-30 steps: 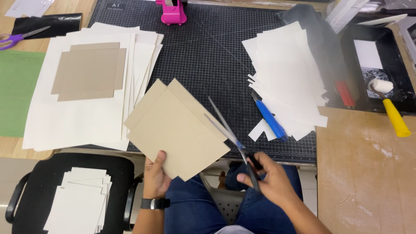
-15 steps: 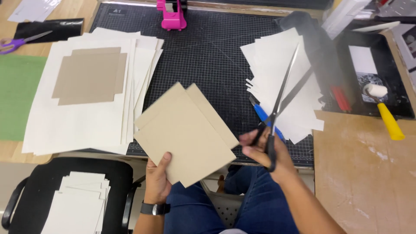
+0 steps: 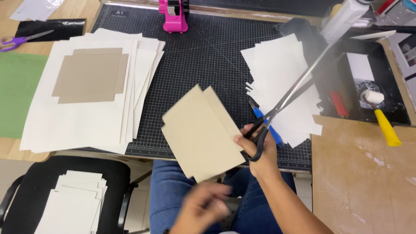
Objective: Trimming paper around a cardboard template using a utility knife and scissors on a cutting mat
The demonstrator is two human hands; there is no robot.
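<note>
My right hand (image 3: 260,156) grips black-handled scissors (image 3: 294,91), whose blades are parted and point up and to the right over a pile of white paper (image 3: 281,73). Its thumb also presses on the right edge of two stacked tan cardboard pieces (image 3: 199,130), held tilted above the front edge of the black cutting mat (image 3: 208,56). My left hand (image 3: 203,210) is blurred, just below the cardboard's lower corner over my lap, and appears to hold nothing.
White sheets (image 3: 86,117) topped by a tan cardboard piece (image 3: 89,73) lie at left, beside a green sheet (image 3: 15,93). A blue-handled tool (image 3: 266,125), pink tape dispenser (image 3: 173,15), purple scissors (image 3: 17,41), yellow-handled roller (image 3: 385,125) and chair with white cards (image 3: 73,203) surround.
The scissors swung up and right with blades parted. The cardboard shifted right; my left hand let go of it and dropped below, and my right thumb now pins its edge.
</note>
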